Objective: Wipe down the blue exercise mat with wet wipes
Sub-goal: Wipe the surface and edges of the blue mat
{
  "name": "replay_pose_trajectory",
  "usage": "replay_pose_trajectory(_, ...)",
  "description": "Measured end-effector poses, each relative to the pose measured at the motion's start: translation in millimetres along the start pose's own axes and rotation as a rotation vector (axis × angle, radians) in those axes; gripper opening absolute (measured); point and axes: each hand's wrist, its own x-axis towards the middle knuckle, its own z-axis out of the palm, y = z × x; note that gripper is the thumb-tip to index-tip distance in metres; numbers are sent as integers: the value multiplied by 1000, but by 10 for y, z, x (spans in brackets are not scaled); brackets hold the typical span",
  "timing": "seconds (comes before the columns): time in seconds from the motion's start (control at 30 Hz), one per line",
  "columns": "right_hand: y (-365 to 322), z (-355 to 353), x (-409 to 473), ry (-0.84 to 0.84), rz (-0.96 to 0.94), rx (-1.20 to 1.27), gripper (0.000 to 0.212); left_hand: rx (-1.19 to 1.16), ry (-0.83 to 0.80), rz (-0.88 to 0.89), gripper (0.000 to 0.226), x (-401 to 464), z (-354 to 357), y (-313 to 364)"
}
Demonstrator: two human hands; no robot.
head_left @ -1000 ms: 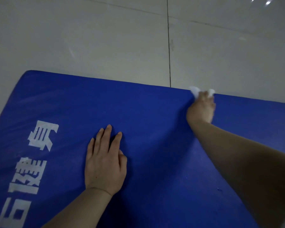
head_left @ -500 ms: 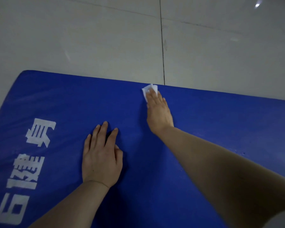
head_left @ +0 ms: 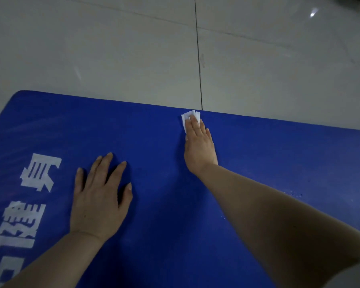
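Blue exercise mat point(head_left: 258, 163) lies flat on a pale tiled floor point(head_left: 112, 48); its long axis runs left to right across the view, far edge just short of a dark grout line point(head_left: 198, 59); white printed characters point(head_left: 29, 194) sit at the left end, read sideways.

Right hand point(head_left: 199, 146): fingers straight and together, palm down, pressing a folded white wet wipe point(head_left: 188, 117) flat onto the mat; nothing curled round it, the wipe is held by pressure alone; wipe sits right at the far edge, near the middle of the visible length, white corners showing past the fingertips.

Left hand point(head_left: 100, 196): fingers spread and straight, flat on the mat, nearer and to the left of the right hand; grasps nothing; judged to be bracing body weight and pinning the mat.

Relation that governs the coming stroke: the wipe is already at the far limit of the mat, so no travel remains away from the body; unwiped run lies along the long axis to left and right, and back toward the near side; right hand carries the wipe, and is the nearer to the right stretch; a leftward pass along the far edge would clear the left hand, a near-left pull would meet it.

Small droplets or specks point(head_left: 293, 193) show on the right part of the mat; cannot tell which.

Progress: judged mid-task.
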Motion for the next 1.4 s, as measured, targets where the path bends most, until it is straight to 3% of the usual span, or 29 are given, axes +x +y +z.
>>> replay_pose_trajectory(0.2, -270, 9, 13, 29, 111, 31, 74, -24, 31, 7, 60, 20, 11, -34)
replay_pose_trajectory(0.4, -828, 102, 75, -30, -290, 7, 66, -17, 30, 0, 58, 26, -1, -47)
replay_pose_trajectory(0.5, -837, 151, 118, -35, -304, -55, 63, -20, 21, 10, 58, 24, 6, -54)
replay_pose_trajectory(0.67, -533, 99, 134, 21, -151, -42, 72, -38, 24, 14, 57, 25, -1, -69)
replay_pose_trajectory(0.93, 175, -148, 87, 135, 397, -53, 59, -31, -2, 1, 57, 26, 1, -71)
replay_pose_trajectory(1.0, 93, -141, 127, 119, 441, -77, 59, -25, -5, 1, 57, 28, 5, -69)
replay_pose_trajectory(1.1, -356, -89, 183, 117, 232, -122, 57, -27, 2, 4, 57, 30, 6, -69)
replay_pose_trajectory(1.2, -815, 111, 85, 53, -205, -173, 53, -34, 11, 11, 56, 28, 8, -76)
replay_pose_trajectory(1.3, -805, 107, 104, -4, -201, -29, 52, -46, 21, 13, 56, 23, 2, -87)
replay_pose_trajectory(1.4, -346, 3, 196, 49, -37, -56, 58, -46, 21, 8, 56, 27, 0, -75)
